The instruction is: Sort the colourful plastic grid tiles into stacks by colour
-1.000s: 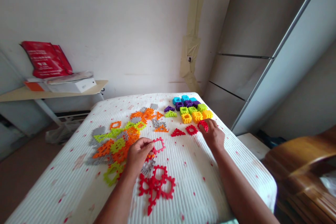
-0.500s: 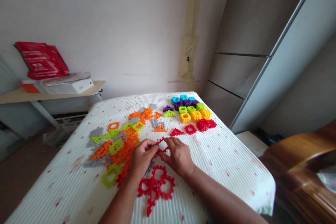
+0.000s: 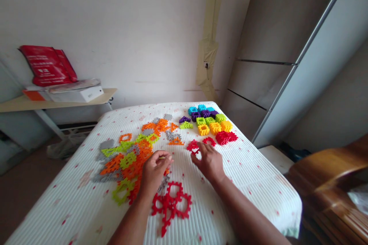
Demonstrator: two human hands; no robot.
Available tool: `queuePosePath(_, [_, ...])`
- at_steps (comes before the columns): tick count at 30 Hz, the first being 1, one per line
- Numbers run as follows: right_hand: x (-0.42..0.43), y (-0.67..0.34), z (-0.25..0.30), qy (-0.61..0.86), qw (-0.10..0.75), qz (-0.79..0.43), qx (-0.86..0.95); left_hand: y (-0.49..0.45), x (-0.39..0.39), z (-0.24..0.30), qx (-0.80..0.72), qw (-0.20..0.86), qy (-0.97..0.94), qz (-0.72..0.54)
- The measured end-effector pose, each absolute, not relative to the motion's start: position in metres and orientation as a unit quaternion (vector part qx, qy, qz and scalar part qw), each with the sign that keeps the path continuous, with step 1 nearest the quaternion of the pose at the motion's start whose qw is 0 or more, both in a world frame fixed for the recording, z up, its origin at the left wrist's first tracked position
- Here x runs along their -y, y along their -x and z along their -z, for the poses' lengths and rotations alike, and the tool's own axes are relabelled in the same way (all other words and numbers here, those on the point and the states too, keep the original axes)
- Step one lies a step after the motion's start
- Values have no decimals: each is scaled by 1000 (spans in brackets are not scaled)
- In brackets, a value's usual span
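Observation:
My right hand is closed on a red toothed building tile, low beside a red triangular tile and a red square tile. My left hand hangs over the right edge of the mixed pile, its thumb and fingers pinched together. A thin yellowish sliver shows at its fingers, too small to name. Nearer to me, between my forearms, lies a flat group of red tiles. Grey tiles lie just behind that group.
Orange tiles, lime tiles and grey tiles are heaped at left. Sorted stacks stand at back right: blue, purple, lime, yellow and red. A refrigerator rises beyond the table's right edge.
My hands have moved apart. My right hand has carried the red tile right and away from me, to the loose red tiles. My left hand no longer touches that tile.

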State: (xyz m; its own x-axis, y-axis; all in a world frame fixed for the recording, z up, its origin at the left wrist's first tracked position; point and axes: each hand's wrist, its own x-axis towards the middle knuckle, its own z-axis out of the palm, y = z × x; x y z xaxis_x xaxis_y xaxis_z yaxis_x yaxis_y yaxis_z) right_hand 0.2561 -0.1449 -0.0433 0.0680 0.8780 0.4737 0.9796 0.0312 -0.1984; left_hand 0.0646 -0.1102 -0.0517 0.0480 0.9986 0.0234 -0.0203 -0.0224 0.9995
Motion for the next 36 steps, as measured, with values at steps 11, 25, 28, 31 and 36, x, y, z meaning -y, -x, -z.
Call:
queuePosePath(11, [125, -304, 42, 815, 108, 97, 561, -63, 112, 45, -488, 500, -517, -495])
queuePosePath(25, [116, -302, 48, 825, 93, 79, 551, -62, 109, 49, -489, 500, -524, -487])
queuePosePath(28, [116, -302, 50, 827, 93, 82, 549, -63, 110, 48, -490, 501, -520, -488])
queuePosePath(31, [115, -303, 51, 826, 91, 82, 550, -63, 109, 49, -489, 500, -521, -489])
queuePosePath(36, [114, -304, 52, 829, 85, 73, 548, -62, 108, 52, -485, 499, -527, -488])
